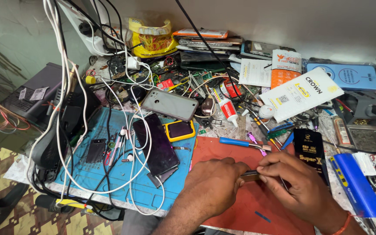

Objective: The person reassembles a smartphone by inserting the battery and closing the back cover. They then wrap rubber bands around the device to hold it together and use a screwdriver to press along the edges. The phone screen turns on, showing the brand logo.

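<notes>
Taking the red mat (223, 152) as the landmark: to its left lies a blue work mat (88, 174) carrying a dark phone (155, 143), a small yellow-cased phone (179, 129) and white cables (66, 130). Over the red mat, the left hand (212, 182) is clenched around one end of a small dark metal part (250, 176), and the right hand (299, 182) pinches its other end. The part looks narrow, flat and mostly hidden. To the mat's right lies a blue box (357, 185).
</notes>
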